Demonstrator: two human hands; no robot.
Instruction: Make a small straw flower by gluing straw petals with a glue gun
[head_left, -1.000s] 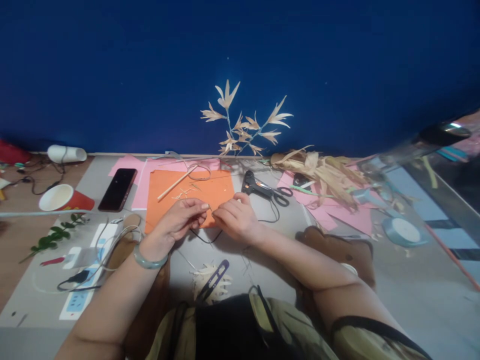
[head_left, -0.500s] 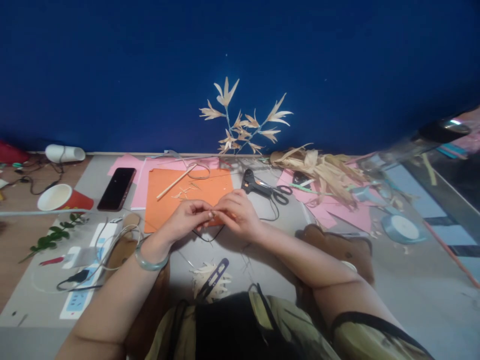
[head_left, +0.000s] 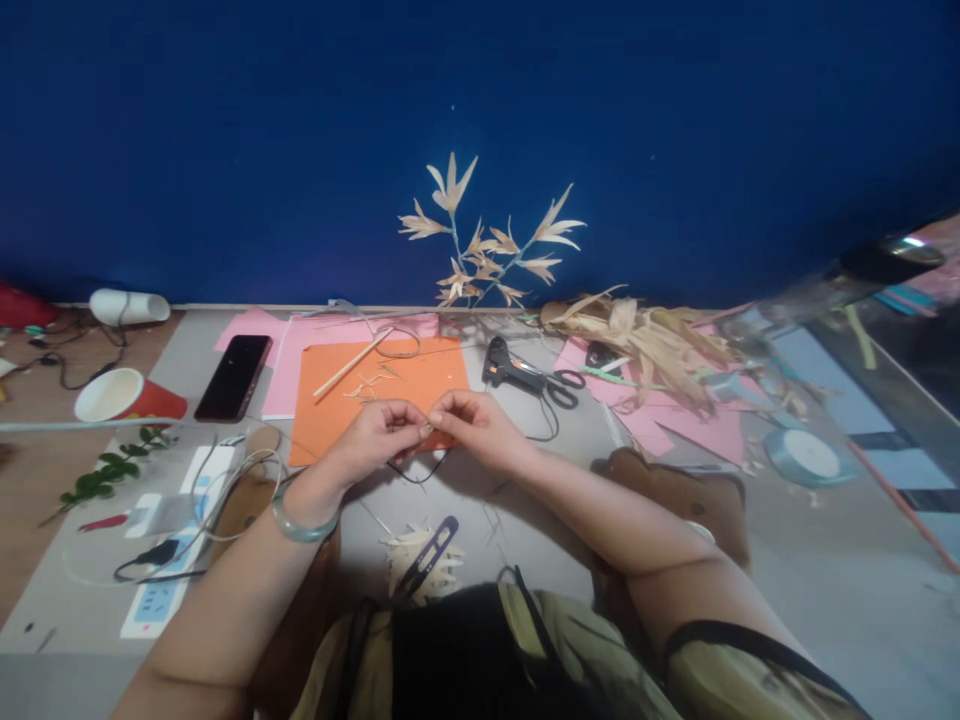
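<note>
My left hand (head_left: 375, 438) and my right hand (head_left: 474, 426) meet fingertip to fingertip over the near edge of an orange paper sheet (head_left: 420, 378). Both are pinched together on a small pale strip between them, too small to name with certainty. A green bangle (head_left: 298, 522) circles my left wrist. A thin black wire (head_left: 409, 472) loops on the table just below the hands. Pale cut slivers and a stick (head_left: 351, 364) lie on the orange sheet.
A black glue gun (head_left: 508, 368) and scissors (head_left: 561, 388) lie right of the sheet. Dried husks (head_left: 645, 340) on pink paper, a ribbon roll (head_left: 806, 458), a phone (head_left: 234, 376), a red cup (head_left: 124, 397), a power strip (head_left: 176, 540), snips (head_left: 429, 555) on pale leaves, and a leaf branch (head_left: 487, 250).
My hands have drawn together: the right hand moved left to meet the left, and both fingertips now pinch the same small piece, raised slightly toward the orange sheet.
</note>
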